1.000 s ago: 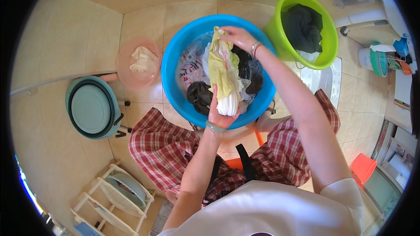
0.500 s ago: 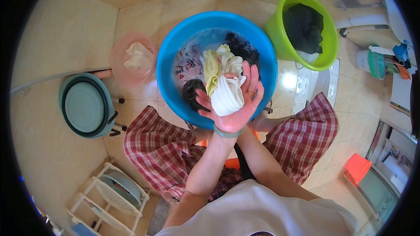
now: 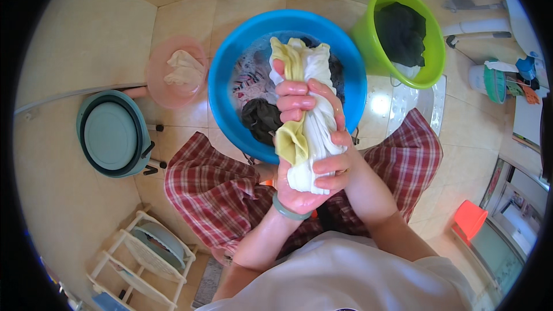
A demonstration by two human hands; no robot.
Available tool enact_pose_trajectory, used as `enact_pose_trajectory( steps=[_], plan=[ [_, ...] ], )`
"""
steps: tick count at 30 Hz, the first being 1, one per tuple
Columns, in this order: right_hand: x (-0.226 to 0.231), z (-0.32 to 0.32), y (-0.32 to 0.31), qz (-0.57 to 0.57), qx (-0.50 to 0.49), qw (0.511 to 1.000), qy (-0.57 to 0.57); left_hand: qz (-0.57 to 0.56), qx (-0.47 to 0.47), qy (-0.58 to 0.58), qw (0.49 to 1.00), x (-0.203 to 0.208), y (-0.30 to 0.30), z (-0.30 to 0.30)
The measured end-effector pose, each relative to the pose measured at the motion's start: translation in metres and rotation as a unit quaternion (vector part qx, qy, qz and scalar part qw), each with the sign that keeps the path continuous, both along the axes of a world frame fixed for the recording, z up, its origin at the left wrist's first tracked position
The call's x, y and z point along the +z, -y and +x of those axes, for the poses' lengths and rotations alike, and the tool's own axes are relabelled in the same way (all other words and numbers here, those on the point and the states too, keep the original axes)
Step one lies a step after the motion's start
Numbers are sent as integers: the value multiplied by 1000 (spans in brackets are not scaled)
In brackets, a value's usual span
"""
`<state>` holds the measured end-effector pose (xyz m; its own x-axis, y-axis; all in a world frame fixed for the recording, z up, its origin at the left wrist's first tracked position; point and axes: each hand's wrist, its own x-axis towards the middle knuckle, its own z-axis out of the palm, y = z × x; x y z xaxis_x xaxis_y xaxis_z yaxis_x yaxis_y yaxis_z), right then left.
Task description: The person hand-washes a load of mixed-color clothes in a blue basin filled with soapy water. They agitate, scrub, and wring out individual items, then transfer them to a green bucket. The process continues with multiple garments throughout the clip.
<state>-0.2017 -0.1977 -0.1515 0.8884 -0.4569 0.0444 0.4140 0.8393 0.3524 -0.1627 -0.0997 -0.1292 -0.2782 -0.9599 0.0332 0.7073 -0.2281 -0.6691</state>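
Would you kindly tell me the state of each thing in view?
Yellow and white cloth: bunched up, held
Left hand: closed on the cloth
Right hand: closed on the cloth
Blue basin: holding clothes and suds
Green bucket: holding dark cloth
Pink basin: holding pale cloth

- Has curled the left hand (image 3: 298, 197) over the lower end of the yellow-and-white cloth (image 3: 317, 129), after cradling it on an open palm half a second ago.
- Has wrapped the right hand (image 3: 296, 102) around the cloth's upper half, after holding the top end a second ago.
- Has drawn out the bunched cloth into a longer roll.
- Has brought its lower end past the near rim of the blue basin (image 3: 226, 112).
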Motion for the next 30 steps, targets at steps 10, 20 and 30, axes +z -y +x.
enact_pose_trajectory(
  steps=[10, 20, 30],
  plan=[
    [27, -16, 49, -308, 187, 870, -335, 2, -232, 424, 875, 8, 24, 32],
    [-1, -5, 58, -477, 112, 756, -433, 59, -194, 697, 687, -15, 42, 28],
    [-88, 2, 45, -653, 55, 481, -583, 165, -114, 853, 482, -127, 41, -2]
  ],
)
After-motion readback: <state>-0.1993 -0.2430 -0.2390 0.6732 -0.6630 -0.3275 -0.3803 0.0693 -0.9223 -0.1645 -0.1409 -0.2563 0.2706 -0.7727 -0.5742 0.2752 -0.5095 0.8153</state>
